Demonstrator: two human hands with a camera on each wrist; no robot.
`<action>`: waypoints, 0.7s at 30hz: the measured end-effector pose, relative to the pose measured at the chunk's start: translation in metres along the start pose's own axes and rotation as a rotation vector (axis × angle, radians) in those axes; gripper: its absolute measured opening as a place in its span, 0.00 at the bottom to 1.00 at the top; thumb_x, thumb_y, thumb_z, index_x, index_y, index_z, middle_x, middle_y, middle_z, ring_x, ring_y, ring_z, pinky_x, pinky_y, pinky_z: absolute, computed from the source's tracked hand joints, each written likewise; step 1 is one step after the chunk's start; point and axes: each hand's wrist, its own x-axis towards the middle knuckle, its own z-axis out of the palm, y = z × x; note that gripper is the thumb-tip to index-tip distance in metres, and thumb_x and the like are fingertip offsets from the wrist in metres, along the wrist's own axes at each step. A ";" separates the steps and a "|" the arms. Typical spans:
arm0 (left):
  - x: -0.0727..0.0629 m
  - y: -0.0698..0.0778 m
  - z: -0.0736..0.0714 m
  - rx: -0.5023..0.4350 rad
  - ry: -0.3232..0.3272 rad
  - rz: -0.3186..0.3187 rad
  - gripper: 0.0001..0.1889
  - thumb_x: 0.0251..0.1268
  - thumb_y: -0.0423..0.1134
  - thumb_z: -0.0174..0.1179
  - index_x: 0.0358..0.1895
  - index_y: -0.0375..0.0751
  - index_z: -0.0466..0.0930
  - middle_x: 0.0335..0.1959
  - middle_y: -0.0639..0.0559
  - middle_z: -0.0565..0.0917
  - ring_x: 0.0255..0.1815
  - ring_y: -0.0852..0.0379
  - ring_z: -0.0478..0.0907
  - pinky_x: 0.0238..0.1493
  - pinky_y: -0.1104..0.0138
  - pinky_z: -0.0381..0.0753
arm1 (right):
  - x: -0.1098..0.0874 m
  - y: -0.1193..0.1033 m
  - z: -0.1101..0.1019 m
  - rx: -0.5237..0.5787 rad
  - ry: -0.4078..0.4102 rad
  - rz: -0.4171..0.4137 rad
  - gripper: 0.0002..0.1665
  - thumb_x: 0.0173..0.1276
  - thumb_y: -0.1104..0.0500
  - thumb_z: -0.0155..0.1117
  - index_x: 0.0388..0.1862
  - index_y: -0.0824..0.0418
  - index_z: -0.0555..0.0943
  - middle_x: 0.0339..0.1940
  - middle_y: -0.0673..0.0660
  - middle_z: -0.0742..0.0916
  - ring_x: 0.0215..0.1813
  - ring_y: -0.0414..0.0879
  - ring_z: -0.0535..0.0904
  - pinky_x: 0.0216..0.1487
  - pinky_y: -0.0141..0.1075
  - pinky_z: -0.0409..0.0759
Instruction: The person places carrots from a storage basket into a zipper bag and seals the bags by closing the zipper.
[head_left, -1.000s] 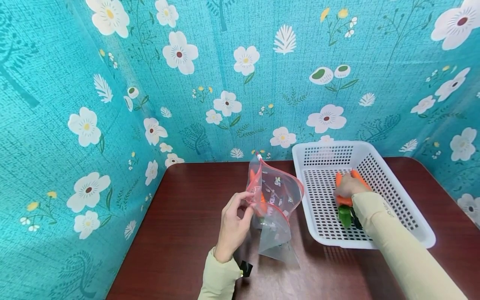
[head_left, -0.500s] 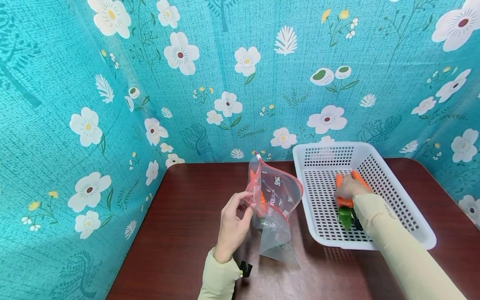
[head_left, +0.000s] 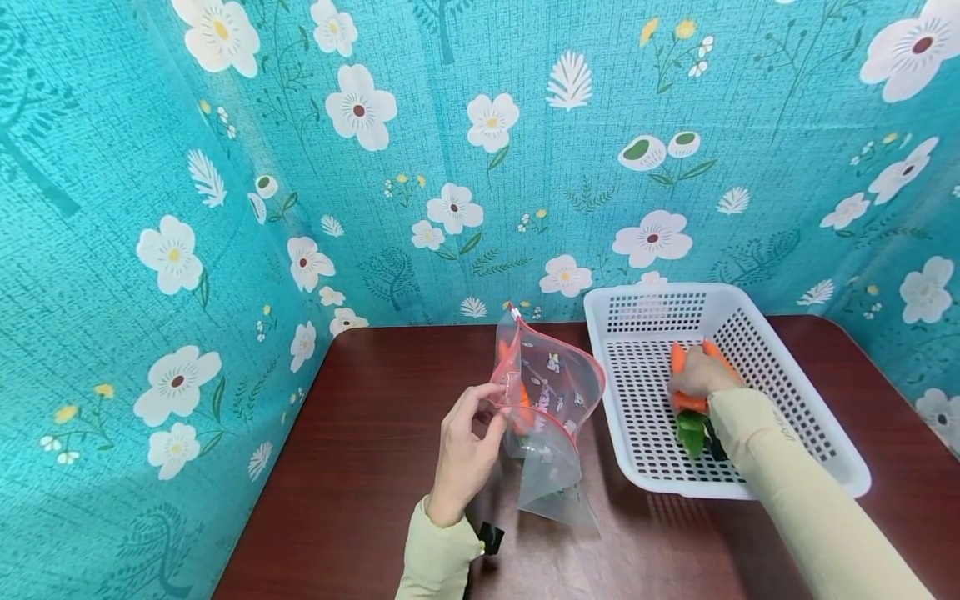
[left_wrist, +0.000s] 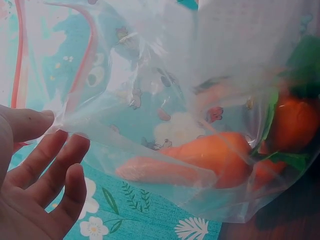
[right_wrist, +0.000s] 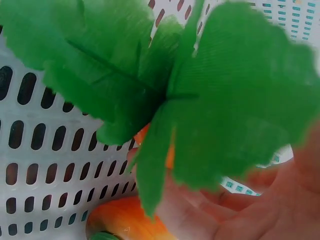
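My left hand (head_left: 468,458) pinches the rim of a clear zip bag (head_left: 551,379) with a red-edged mouth, thumb against fingertips. Inside that bag lie carrots (left_wrist: 215,155) with green leaves, seen through the plastic in the left wrist view. Over in the white basket, my right hand (head_left: 699,372) grips a carrot (head_left: 690,404) whose green leaves (right_wrist: 240,90) cover much of the right wrist view. Those leaves partly hide the right fingers. Another carrot (right_wrist: 125,220) lies beside this hand on the basket floor.
The perforated white basket (head_left: 618,442) stands on the right of a dark red-brown table (head_left: 367,450). Its raised walls surround the right hand. A floral turquoise cloth (head_left: 420,167) rises behind the table and along its left side.
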 end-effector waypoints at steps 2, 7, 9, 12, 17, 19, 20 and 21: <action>0.000 0.000 0.000 0.000 0.002 0.000 0.15 0.62 0.29 0.62 0.51 0.45 0.78 0.36 0.53 0.81 0.32 0.63 0.76 0.32 0.70 0.79 | -0.001 0.000 -0.001 0.002 -0.004 -0.001 0.45 0.63 0.58 0.59 0.66 0.82 0.47 0.43 0.74 0.76 0.39 0.58 0.75 0.40 0.46 0.75; 0.000 0.001 0.001 -0.004 0.022 0.021 0.16 0.61 0.28 0.62 0.52 0.45 0.78 0.36 0.53 0.81 0.30 0.61 0.76 0.30 0.67 0.79 | -0.004 0.000 -0.002 0.006 -0.005 -0.032 0.43 0.63 0.57 0.57 0.65 0.82 0.49 0.39 0.71 0.77 0.35 0.57 0.75 0.35 0.43 0.74; 0.000 0.000 0.001 -0.009 0.028 0.034 0.17 0.61 0.28 0.62 0.53 0.45 0.78 0.36 0.53 0.81 0.30 0.60 0.76 0.29 0.66 0.79 | -0.005 -0.001 -0.003 -0.007 0.006 -0.048 0.44 0.64 0.56 0.57 0.65 0.82 0.49 0.40 0.72 0.77 0.35 0.57 0.76 0.35 0.43 0.74; 0.001 0.000 0.001 -0.010 0.025 0.037 0.18 0.61 0.27 0.61 0.54 0.45 0.79 0.36 0.53 0.81 0.30 0.61 0.76 0.29 0.64 0.79 | -0.005 -0.002 -0.002 -0.004 0.022 -0.065 0.42 0.65 0.55 0.58 0.63 0.82 0.51 0.40 0.73 0.77 0.35 0.57 0.76 0.35 0.43 0.75; 0.001 0.001 -0.001 -0.005 -0.003 0.041 0.20 0.59 0.27 0.61 0.55 0.45 0.78 0.36 0.53 0.81 0.32 0.62 0.77 0.30 0.64 0.79 | -0.009 -0.005 -0.003 0.031 0.024 -0.088 0.37 0.65 0.56 0.56 0.60 0.81 0.53 0.34 0.69 0.77 0.30 0.55 0.76 0.30 0.41 0.74; 0.001 0.001 -0.002 -0.005 -0.021 0.045 0.21 0.59 0.30 0.62 0.57 0.46 0.78 0.37 0.53 0.80 0.33 0.62 0.77 0.30 0.64 0.79 | -0.011 -0.007 -0.004 0.040 0.030 -0.104 0.37 0.65 0.57 0.56 0.60 0.81 0.53 0.34 0.69 0.77 0.30 0.55 0.76 0.29 0.40 0.74; 0.001 0.001 -0.002 -0.004 -0.030 0.047 0.21 0.60 0.32 0.63 0.57 0.46 0.77 0.37 0.53 0.80 0.33 0.62 0.77 0.31 0.65 0.79 | -0.011 -0.008 -0.004 0.053 0.034 -0.113 0.37 0.65 0.57 0.56 0.60 0.81 0.53 0.35 0.70 0.77 0.31 0.55 0.76 0.29 0.40 0.75; 0.001 0.002 -0.002 -0.004 -0.037 0.049 0.21 0.60 0.33 0.63 0.58 0.46 0.77 0.37 0.53 0.80 0.32 0.62 0.77 0.31 0.65 0.78 | -0.012 -0.009 -0.004 0.062 0.040 -0.125 0.37 0.65 0.57 0.57 0.60 0.81 0.54 0.36 0.70 0.76 0.32 0.56 0.76 0.30 0.41 0.75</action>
